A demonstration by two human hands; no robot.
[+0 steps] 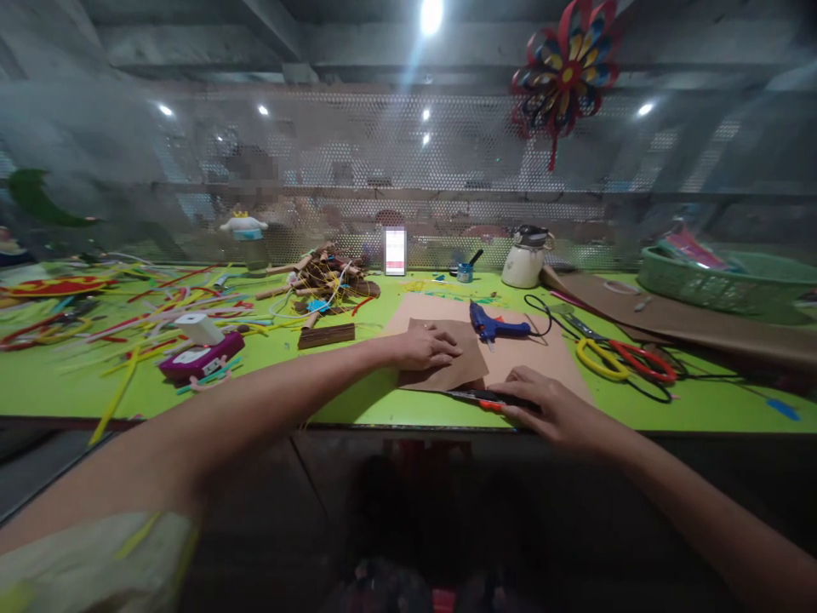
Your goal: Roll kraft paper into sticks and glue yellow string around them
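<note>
My left hand (pixel 429 347) lies flat with fingers outstretched on a dark brown sheet of paper (pixel 469 362), pressing it against the table. Under that sheet is a larger, lighter tan sheet (pixel 568 366). In my right hand (pixel 542 402) is a slim pair of scissors (pixel 476 396) with black and red parts. Their blades point left along the near edge of the brown sheet; whether they are parted I cannot make out. A blue glue gun (pixel 504 328) rests on the tan sheet just beyond both hands.
Left of the papers sit a stack of brown strips (pixel 327 335) and a purple power strip (pixel 202 358). Behind are a twig bundle (pixel 328 277), a phone (pixel 395 251) and a white kettle (pixel 524 260). Yellow-handled scissors (pixel 600 359), cables and a green basket (pixel 734 281) occupy the right.
</note>
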